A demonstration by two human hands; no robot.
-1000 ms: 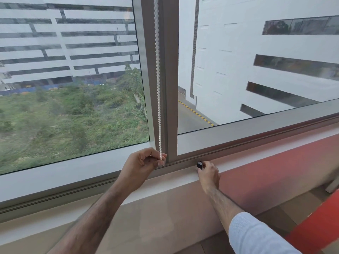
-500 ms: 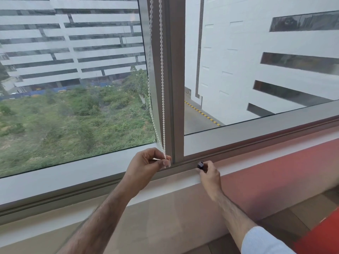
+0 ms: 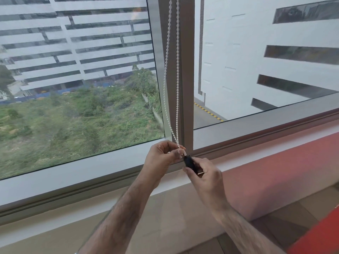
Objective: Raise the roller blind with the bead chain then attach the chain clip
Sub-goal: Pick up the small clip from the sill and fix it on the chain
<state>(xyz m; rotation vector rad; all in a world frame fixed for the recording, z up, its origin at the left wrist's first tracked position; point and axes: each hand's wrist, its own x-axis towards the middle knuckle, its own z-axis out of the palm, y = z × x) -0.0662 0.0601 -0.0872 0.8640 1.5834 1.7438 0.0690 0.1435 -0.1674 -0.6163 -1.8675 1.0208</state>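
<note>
Beside the window mullion (image 3: 187,70), left hand (image 3: 161,158) pinches the chain (image 3: 177,88) end; right hand (image 3: 205,175) grips the clip (image 3: 189,162) just below

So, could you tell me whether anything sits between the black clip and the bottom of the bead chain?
Nothing visible does. The right hand holds the black clip right below the left hand, which pinches the bead chain at its lower end; only the left fingertips sit at the meeting point.
</note>
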